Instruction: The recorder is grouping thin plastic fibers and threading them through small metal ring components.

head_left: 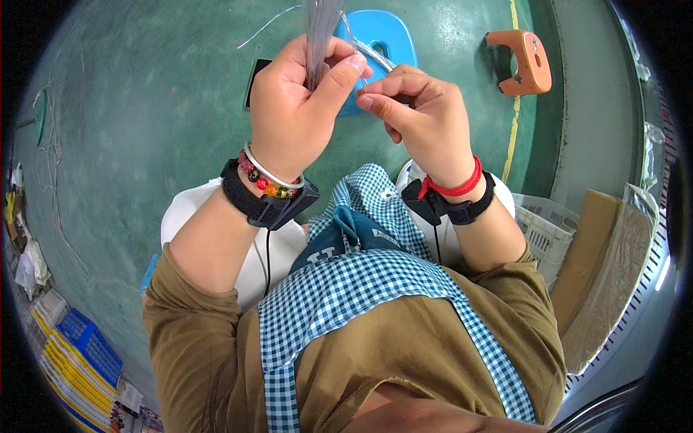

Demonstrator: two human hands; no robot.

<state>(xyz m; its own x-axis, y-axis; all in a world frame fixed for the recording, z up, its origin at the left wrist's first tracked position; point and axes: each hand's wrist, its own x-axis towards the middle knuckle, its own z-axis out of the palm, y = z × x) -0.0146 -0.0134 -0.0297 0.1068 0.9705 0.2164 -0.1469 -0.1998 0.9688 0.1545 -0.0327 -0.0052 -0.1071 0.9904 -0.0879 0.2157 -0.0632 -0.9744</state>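
At top centre, the right hand [429,115], pinching a barely visible strand [364,81], partly hides a blue stool [393,32]; the left hand [297,108] grips a top-cropped grey bundle [321,36].

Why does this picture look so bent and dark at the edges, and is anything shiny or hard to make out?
In the head view, the wide fisheye lens leaves black corners and bows the yellow floor stripe; in the head view too, the green floor shows pale glare near the top, and the thin translucent grey strands in the left hand blur together.
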